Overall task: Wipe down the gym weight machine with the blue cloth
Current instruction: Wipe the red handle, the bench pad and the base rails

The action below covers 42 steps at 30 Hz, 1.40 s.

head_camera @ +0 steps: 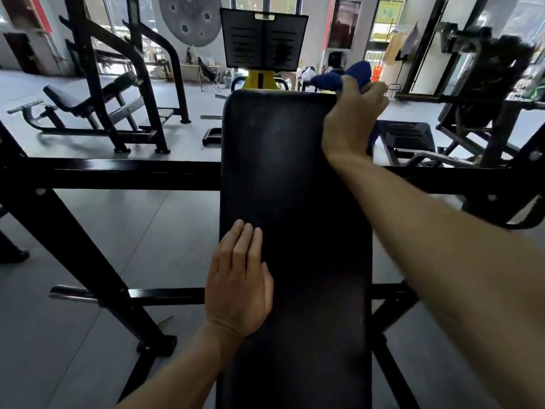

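A long black padded bench (295, 187) of the weight machine runs away from me down the middle of the view. My right hand (352, 119) is at its far right corner, closed around the blue cloth (342, 79), which bunches out above my fingers and a little below the pad's edge. My left hand (239, 284) lies flat, fingers together, on the pad's near left edge and holds nothing. The machine's black steel frame (118, 172) crosses behind the pad, and a black plate (264, 39) on a yellow post stands beyond its far end.
Other black gym machines stand on the grey floor: an incline bench (88, 98) at back left and a rack (486, 84) at right. A low black step (408, 135) sits right of the pad. Frame legs (88, 261) angle down at left.
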Motion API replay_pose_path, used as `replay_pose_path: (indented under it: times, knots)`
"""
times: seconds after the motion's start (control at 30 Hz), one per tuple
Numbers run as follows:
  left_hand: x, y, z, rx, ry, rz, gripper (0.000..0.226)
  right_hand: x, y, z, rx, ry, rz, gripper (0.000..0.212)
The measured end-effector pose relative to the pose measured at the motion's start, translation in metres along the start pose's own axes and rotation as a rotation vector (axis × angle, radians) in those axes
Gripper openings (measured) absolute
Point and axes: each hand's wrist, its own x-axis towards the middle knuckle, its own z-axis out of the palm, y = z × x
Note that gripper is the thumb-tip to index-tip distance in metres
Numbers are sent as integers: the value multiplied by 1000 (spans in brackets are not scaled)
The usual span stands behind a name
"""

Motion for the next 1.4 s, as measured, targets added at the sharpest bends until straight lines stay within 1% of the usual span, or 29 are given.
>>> replay_pose_path:
  times: [0.03, 0.07, 0.13, 0.2, 0.23, 0.27, 0.3, 0.33, 0.4, 0.43, 0.5, 0.6, 0.67, 0.73, 0.77, 0.8, 0.87, 0.9, 0.93, 0.97, 1.0, 1.07, 1.1, 1.13, 1.2, 1.23, 1.27, 1.3, 1.4]
  knots:
    - [0, 0, 0, -2, -1, 3, 56, -7, -10, 0, 42, 50, 81, 40]
    - [-1, 0, -1, -4, -1, 3, 56, -23, -29, 6, 105, 101, 57, 38]
    - [0, 1, 0, 0, 0, -3, 55, -75, -72, 13, 151, -8, -275, 37]
    - [0, 0, 0, -2, 2, -8, 54, -107, -72, 15, 127, -151, -631, 28]
    - [-2, 0, -1, -2, 4, -7, 54, -103, -60, 11, 118, -193, -762, 25]
    - [-2, 0, -1, 1, 5, -5, 54, -87, -48, 8, 108, -196, -795, 25]
    - [-1, -1, -1, 2, 4, -3, 54, -67, -36, 6, 137, -197, -699, 29]
    - [0, -2, -1, 1, 1, -1, 55, -44, -23, 2, 150, -168, -532, 33]
    - [0, -2, -2, 2, -1, 4, 56, -17, -10, -1, 77, -4, -295, 33]
    - [-1, -1, -2, 0, -7, 2, 56, -25, -14, 0, 73, 56, -263, 34]
    - [-1, -1, -2, -11, -15, -10, 55, -78, -40, 9, 164, -14, -337, 36]
    - [-1, -2, -1, -34, -15, -26, 51, -152, -60, 8, 315, -302, -584, 22]
    - [-2, -1, -2, -47, -10, -26, 52, -137, -49, 2, 266, -410, -907, 27]
    - [-1, -1, -3, -47, -1, -19, 54, -89, -35, 1, 224, -404, -1143, 31]
    - [-1, -1, -3, -44, 6, -16, 54, -69, -31, 1, 213, -332, -1164, 31]
    - [-2, -1, -3, -46, 12, -16, 54, -54, -30, 2, 206, -260, -1085, 32]
    - [-1, 0, -4, -54, 14, -19, 54, -64, -34, 7, 242, -163, -749, 35]
    - [-1, 0, -4, -57, 9, -18, 54, -84, -42, 10, 267, -135, -586, 35]
    - [0, -1, -4, -58, 5, -21, 54, -111, -50, 10, 296, -162, -483, 33]
    - [0, -2, -4, -64, 4, -25, 54, -138, -55, 10, 323, -211, -457, 28]
    - [-1, -3, -4, -73, 1, -29, 54, -157, -53, 4, 346, -294, -527, 24]
    - [-2, -2, -5, -68, -6, -33, 54, -154, -27, -16, 213, -400, -886, 28]
    - [-2, -1, -5, -61, 0, -28, 54, -130, -10, -23, 123, -378, -1010, 32]
    - [-1, -1, -5, -53, 9, -22, 54, -102, 12, -26, 83, -328, -971, 32]
    - [-1, -1, -5, -45, 13, -19, 53, -44, 53, -37, 58, -109, -632, 32]
    - [-1, 1, -5, -40, 8, -22, 53, -28, 66, -45, 33, -55, -455, 33]
    - [-1, 2, -5, -36, 6, -25, 53, -28, 74, -48, 30, -47, -380, 34]
    - [-1, 2, -5, -30, 2, -23, 54, -38, 75, -46, 34, -72, -361, 35]
    - [1, 1, -6, -12, -3, -13, 54, -116, 60, -38, 110, -137, -461, 48]
